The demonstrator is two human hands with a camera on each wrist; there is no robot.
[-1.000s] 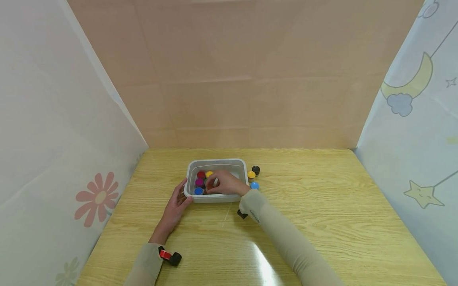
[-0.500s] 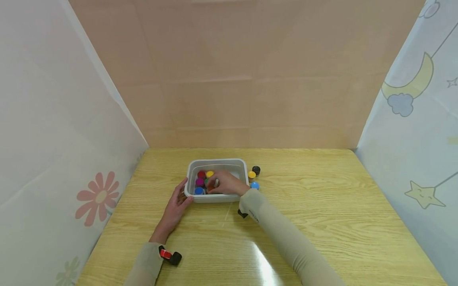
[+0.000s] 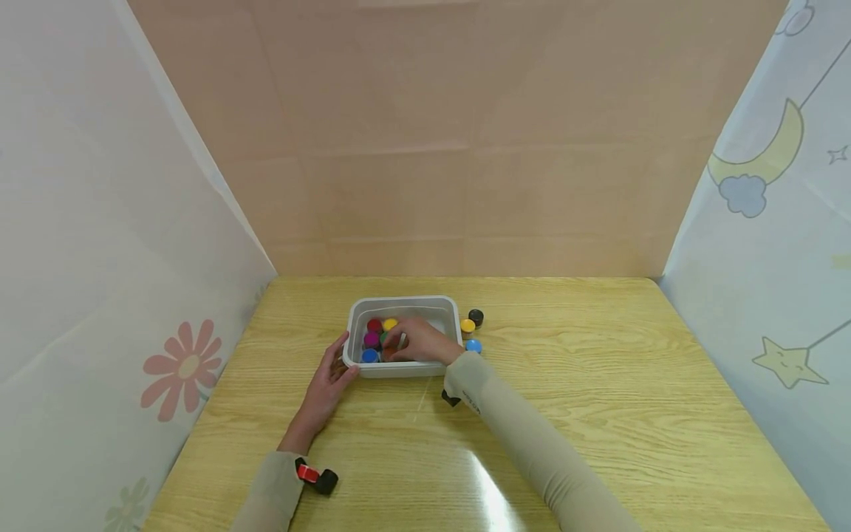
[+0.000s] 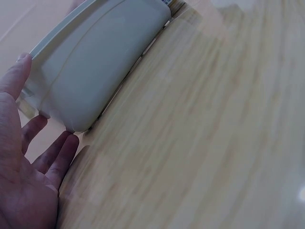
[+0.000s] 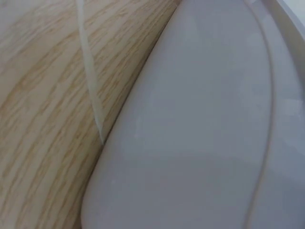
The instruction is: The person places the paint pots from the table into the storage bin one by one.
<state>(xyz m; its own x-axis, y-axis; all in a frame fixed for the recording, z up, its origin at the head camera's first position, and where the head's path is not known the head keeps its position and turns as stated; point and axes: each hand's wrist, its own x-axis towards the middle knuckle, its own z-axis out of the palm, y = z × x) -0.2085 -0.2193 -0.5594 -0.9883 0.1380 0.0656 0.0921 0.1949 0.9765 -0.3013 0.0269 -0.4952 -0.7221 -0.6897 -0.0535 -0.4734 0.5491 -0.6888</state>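
Note:
A light grey plastic box (image 3: 405, 372) stands on the table with several small paint pots inside. My left hand (image 3: 326, 383) holds the box's near left corner, its thumb at the rim; in the left wrist view that hand's fingers (image 4: 59, 160) curl against the box's end. My right hand (image 3: 419, 341) reaches inside and pinches an orange-brown paint pot (image 3: 389, 355), mostly hidden by the fingers. Around it are a blue pot (image 3: 369, 356), a magenta pot (image 3: 371, 340), a dark red pot (image 3: 374, 325), a yellow pot (image 3: 390, 324) and a partly covered green pot (image 3: 384, 337).
Just right of the box stand a black pot (image 3: 476, 318), another yellow pot (image 3: 468, 326) and a light blue pot (image 3: 473, 346). The wooden table (image 3: 598, 384) is bordered by papered walls at the back and both sides. The right wrist view shows mainly the box's outer wall (image 5: 200, 119).
My right hand's fingers shift only slightly over the orange-brown pot, and more of the green pot shows than a second ago. My left hand stays at the box's corner.

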